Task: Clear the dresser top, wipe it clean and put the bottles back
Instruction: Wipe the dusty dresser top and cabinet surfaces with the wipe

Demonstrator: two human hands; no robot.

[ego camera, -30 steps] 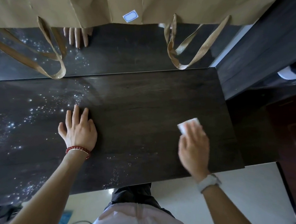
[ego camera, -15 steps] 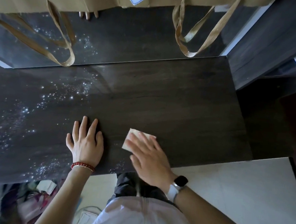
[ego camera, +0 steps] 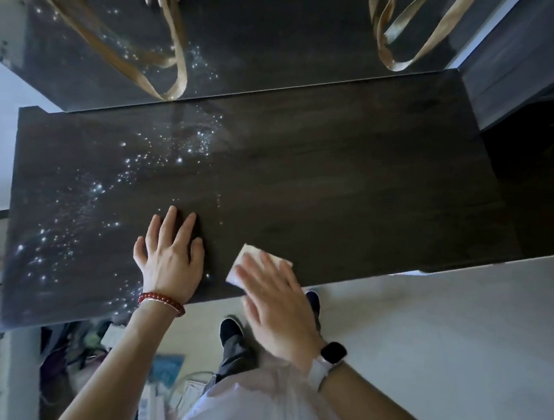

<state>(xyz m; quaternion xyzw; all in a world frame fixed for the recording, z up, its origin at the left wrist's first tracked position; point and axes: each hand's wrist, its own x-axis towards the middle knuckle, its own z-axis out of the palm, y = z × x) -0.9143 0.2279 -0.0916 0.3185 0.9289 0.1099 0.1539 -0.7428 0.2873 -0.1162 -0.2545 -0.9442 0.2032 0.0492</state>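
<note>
The dark wooden dresser top (ego camera: 341, 168) stretches across the view, with no bottles on it. Shiny droplets (ego camera: 157, 163) speckle its left half. My left hand (ego camera: 170, 256) lies flat on the wood near the front edge, fingers straight, a red bead bracelet on the wrist. Just to its right, my right hand (ego camera: 276, 298) presses a folded white cloth (ego camera: 250, 258) onto the surface at the front edge with straight fingers. A smartwatch sits on that wrist.
A mirror (ego camera: 286, 39) rises behind the dresser, reflecting brown paper bags with looped handles (ego camera: 168, 61). A dark cabinet (ego camera: 530, 65) stands to the right. Bags and clutter (ego camera: 109, 356) lie on the floor below the dresser's left front. Pale floor (ego camera: 442, 347) spreads to the right.
My right hand has swept the cloth from the right part of the dresser leftward to the front edge beside my left hand. The left hand has stayed planted.
</note>
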